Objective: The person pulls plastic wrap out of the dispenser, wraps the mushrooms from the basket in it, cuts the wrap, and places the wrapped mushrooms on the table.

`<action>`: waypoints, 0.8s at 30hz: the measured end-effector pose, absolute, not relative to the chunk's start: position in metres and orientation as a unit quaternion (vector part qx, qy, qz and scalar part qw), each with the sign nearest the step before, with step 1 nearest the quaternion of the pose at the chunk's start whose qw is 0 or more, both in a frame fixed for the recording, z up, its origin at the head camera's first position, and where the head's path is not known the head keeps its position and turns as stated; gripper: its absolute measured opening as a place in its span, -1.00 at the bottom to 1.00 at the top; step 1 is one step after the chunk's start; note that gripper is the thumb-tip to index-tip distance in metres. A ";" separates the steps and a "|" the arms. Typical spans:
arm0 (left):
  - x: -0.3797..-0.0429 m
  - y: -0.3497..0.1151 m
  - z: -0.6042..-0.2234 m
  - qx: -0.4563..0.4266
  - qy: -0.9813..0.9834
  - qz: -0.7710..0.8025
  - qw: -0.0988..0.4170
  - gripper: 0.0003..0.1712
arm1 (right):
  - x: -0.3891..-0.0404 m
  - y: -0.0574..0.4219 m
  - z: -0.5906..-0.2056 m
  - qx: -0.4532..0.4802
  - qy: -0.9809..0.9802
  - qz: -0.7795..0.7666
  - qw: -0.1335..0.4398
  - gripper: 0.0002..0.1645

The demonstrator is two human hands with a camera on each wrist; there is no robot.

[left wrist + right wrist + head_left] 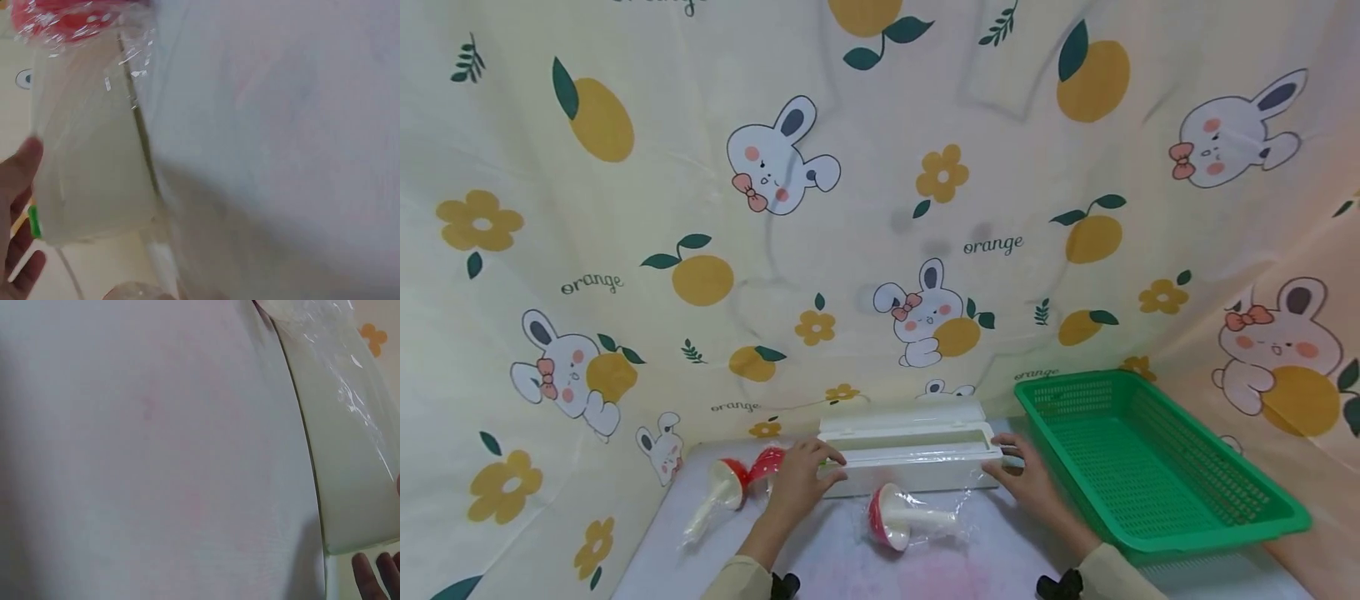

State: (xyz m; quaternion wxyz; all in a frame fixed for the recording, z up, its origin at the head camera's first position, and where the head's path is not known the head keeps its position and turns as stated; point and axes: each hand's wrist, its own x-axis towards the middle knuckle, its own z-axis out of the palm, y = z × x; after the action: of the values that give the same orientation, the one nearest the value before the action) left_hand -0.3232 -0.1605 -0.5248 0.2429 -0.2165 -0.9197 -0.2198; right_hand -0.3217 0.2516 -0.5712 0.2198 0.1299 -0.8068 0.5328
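Note:
A long white box (917, 477) lies crosswise near the back of the table, its lid (902, 414) raised behind an open slot. My left hand (802, 479) is at the box's left end, thumb (30, 153) touching its edge and other fingers spread apart. At the right end is my right hand (1026, 475), with thumb and fingers apart around the corner. A toy mushroom (889, 518) with a red cap and white stem, wrapped in clear film (958, 521), lies on its side before the box. Shiny film also crosses part of the box's face.
To the left lie two more red-capped mushrooms, one (724, 487) in full view and one (767, 461) partly behind my left hand. A green plastic basket (1210, 537) stands at the right, close to my right forearm. A printed cloth (850, 208) hangs behind the table.

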 end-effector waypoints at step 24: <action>-0.306 -0.147 -0.528 -0.221 -0.916 -0.215 0.256 -0.68 | -0.300 0.249 -0.561 0.144 -0.833 0.437 0.307 -0.73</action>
State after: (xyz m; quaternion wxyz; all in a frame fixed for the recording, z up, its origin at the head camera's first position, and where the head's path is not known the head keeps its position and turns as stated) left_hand -0.3059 -0.1472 -0.5282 0.2559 -0.2214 -0.9161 -0.2151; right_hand -0.3000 0.2494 -0.5609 0.3065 0.1444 -0.8332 0.4371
